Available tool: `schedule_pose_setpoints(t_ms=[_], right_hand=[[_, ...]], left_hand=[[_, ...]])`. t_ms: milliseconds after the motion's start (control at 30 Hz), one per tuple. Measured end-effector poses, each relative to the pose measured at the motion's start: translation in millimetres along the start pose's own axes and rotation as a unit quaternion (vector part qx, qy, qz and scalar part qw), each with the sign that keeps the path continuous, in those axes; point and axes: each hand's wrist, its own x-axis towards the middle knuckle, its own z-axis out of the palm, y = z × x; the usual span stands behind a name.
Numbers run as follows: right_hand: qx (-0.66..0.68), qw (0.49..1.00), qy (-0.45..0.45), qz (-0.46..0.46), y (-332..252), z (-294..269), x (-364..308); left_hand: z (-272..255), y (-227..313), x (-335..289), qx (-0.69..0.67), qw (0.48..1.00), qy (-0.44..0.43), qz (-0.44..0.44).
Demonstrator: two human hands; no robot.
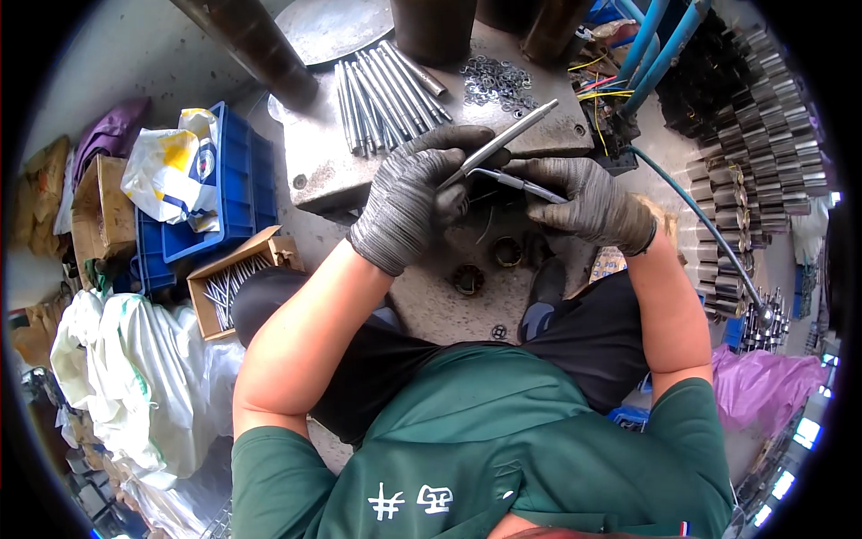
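Head view, looking down: your gloved left hand (404, 193) is closed around the lower part of a shiny metal rod (516, 135), which slants up and to the right in front of you, above the near edge of the desk (323, 175). Your gloved right hand (593, 199) pinches a slim metal tool (521, 183) between thumb and fingers; its bent tip points left and meets the rod's lower end, beside your left fingers, though whether it touches cannot be told. On the desk, beyond your left hand, lies a bundle of similar rods (386, 99); to its right is a heap of small rings (496, 83). At your left are a blue crate (247, 180) with a plastic bag (171, 175) and, nearer your knee, an open cardboard box (238, 253) of thin metal pieces.
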Motion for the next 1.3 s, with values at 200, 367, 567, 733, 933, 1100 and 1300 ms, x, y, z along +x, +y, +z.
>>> schedule_pose_setpoints(t_ms=[200, 367, 567, 733, 933, 1100, 1300], right_hand=[[0.054, 0.998, 0.012, 0.026, -1, 9, 0], [0.22, 0.97, 0.006, 0.099, 5, 5, -4], [-0.194, 0.966, 0.171, -0.029, 26, 1, 1], [-0.399, 0.875, 0.222, -0.162, 33, 2, 15], [-0.462, 0.836, 0.217, -0.202, 40, -6, 30], [-0.505, 0.82, 0.216, -0.161, 48, -7, 41], [-0.519, 0.81, 0.231, -0.146, 55, -2, 45]], left_hand=[[-11, -5, 8, -0.13, 0.99, -0.048, 0.013], [-8, 11, 6, -0.183, 0.982, 0.003, 0.044], [-10, 21, -1, -0.183, 0.976, -0.081, 0.082], [6, 25, -9, -0.103, 0.989, -0.018, 0.104], [4, 25, -12, -0.043, 0.989, -0.066, 0.129], [4, 25, -11, -0.051, 0.986, -0.086, 0.137], [8, 26, -8, -0.115, 0.985, -0.067, 0.109]])
